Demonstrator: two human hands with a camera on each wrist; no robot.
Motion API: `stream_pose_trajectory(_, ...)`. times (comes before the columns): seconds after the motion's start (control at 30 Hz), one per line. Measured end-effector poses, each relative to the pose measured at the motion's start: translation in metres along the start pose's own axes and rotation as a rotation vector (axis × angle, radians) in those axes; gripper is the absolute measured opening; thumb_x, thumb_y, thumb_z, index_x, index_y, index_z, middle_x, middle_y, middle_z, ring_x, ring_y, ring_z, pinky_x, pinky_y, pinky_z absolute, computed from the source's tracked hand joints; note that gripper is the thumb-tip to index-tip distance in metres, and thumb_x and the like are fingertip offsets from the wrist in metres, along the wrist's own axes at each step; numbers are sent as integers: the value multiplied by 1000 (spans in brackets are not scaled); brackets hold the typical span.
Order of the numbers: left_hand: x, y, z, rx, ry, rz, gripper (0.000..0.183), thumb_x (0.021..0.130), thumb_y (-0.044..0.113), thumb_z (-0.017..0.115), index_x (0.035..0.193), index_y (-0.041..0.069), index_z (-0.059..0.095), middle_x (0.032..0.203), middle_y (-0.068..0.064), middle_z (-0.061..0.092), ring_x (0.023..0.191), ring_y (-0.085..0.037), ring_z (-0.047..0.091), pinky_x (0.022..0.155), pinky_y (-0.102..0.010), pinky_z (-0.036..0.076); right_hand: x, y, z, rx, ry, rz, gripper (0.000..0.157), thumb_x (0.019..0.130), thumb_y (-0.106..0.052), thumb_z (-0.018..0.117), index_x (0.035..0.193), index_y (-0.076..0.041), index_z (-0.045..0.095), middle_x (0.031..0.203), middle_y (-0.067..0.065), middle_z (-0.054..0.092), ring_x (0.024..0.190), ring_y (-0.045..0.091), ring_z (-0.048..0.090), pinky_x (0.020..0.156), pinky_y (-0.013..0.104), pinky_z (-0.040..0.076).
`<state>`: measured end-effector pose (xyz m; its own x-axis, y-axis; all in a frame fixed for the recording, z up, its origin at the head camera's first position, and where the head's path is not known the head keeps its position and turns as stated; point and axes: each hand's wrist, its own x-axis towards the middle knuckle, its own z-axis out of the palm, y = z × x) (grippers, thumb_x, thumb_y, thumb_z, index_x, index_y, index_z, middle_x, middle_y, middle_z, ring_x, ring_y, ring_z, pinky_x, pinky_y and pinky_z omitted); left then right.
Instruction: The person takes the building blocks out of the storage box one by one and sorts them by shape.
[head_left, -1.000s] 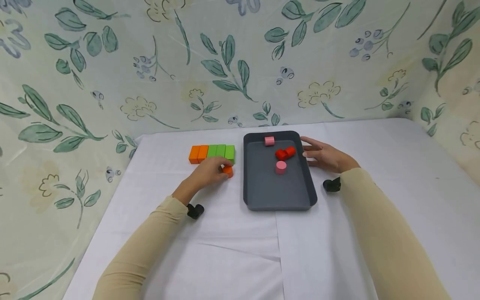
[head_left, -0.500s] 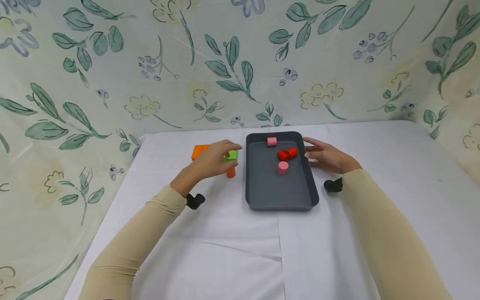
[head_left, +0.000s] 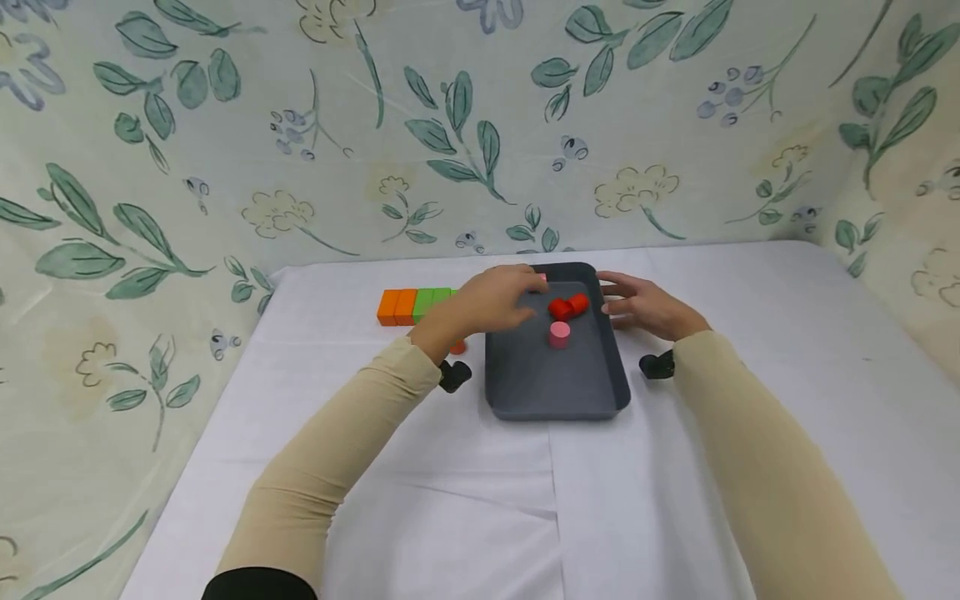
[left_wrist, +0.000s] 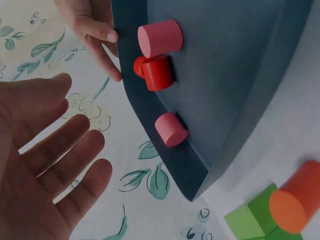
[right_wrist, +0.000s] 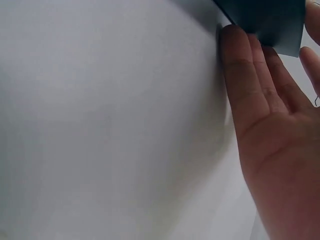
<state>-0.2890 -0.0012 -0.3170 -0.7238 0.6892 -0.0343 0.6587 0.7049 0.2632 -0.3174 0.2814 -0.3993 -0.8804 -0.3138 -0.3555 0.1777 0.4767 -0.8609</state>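
Note:
My left hand [head_left: 491, 300] hovers over the left rear of the dark grey tray [head_left: 558, 390]; its fingers are spread and hold nothing. Under its fingertips in the head view, a pink cylinder [left_wrist: 171, 129] by the tray's back wall is mostly hidden. Two red cylinders [head_left: 570, 307] lie against each other near the tray's right side, and another pink cylinder [head_left: 558, 335] stands just in front of them. My right hand [head_left: 648, 308] touches the tray's right wall with fairly straight fingers. Outside the tray, an orange cylinder [left_wrist: 295, 197] is partly covered by my left wrist in the head view.
Left of the tray, orange blocks [head_left: 396, 307] and green blocks [head_left: 431, 302] stand side by side in a row. White cloth [head_left: 480, 517] covers the table, and a floral curtain [head_left: 337, 167] hangs behind it.
My left hand let go of the orange cylinder by the green blocks, opened, and moved right over the tray. The right hand has stayed at the tray's right wall.

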Motion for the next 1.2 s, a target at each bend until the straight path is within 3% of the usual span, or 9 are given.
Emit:
stream_pose_trajectory(0.2, 20, 18, 18, -41, -72, 15, 40, 95, 20, 62, 135, 13, 62, 134, -3, 63, 126, -19, 55, 111, -37, 46, -6, -1, -3, 43, -56, -16, 76, 98, -8, 48, 161, -24, 8, 164, 23, 17, 146, 44, 31, 118, 58, 31)
stream_pose_trajectory(0.37, 32, 23, 31, -22, -85, 12, 40, 96, 24, 63, 134, 16, 62, 132, -2, 62, 119, -18, 57, 109, -37, 47, -7, 3, -3, 75, -53, -5, 78, 99, -8, 49, 161, -24, 5, 164, 24, 16, 148, 43, 28, 120, 57, 27)
stream_pose_trajectory(0.5, 41, 22, 42, -16, -123, -36, 38, 97, 23, 61, 134, 17, 62, 129, -1, 63, 112, -17, 57, 108, -35, 48, -6, 7, -3, 103, -64, -10, 78, 99, -8, 49, 161, -24, 4, 164, 24, 15, 149, 43, 27, 121, 57, 25)
stream_pose_trajectory(0.77, 48, 15, 51, -25, -159, -81, 37, 91, 14, 66, 128, 15, 64, 116, -2, 65, 102, -19, 57, 100, -33, 51, -5, 4, -3, 89, -89, -22, 78, 99, -8, 48, 161, -28, 5, 165, 21, 14, 149, 43, 27, 122, 57, 23)
stream_pose_trajectory(0.97, 53, 13, 56, -22, -182, -133, 30, 91, 20, 67, 122, 19, 67, 111, -1, 66, 100, -20, 57, 96, -34, 51, -3, 3, -2, 96, -95, -21, 77, 100, -8, 48, 161, -28, 5, 166, 21, 12, 149, 43, 26, 122, 58, 22)
stream_pose_trajectory(1.2, 54, 12, 59, -48, -171, -136, 26, 91, 23, 69, 117, 19, 70, 105, -1, 67, 94, -20, 59, 90, -32, 51, -1, 4, -2, 96, -93, -5, 79, 100, -9, 48, 161, -27, 2, 166, 22, 11, 150, 43, 24, 122, 58, 23)
